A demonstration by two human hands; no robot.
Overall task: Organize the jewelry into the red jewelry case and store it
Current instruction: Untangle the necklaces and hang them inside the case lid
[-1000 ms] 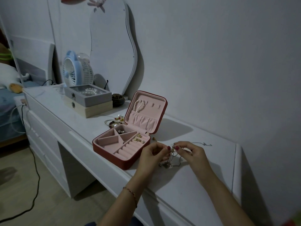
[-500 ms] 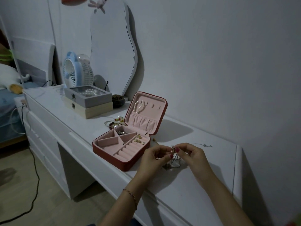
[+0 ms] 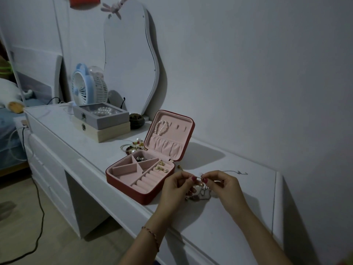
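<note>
Red-shelled and pink-lined, the square jewelry case [image 3: 141,176] is lying open on the white dresser top [image 3: 238,217], just left of the hands. Both the left hand [image 3: 176,190] and right hand [image 3: 222,185] are pinching a thin chain necklace with a small pendant [image 3: 200,185], its slack dangling in a tangle below. Pulling too hard risks tightening the knot or snapping the chain.

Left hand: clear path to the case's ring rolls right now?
Probably not yet: the left hand and right hand both pinch a chain. The ring rolls sit close, uncovered.
</note>
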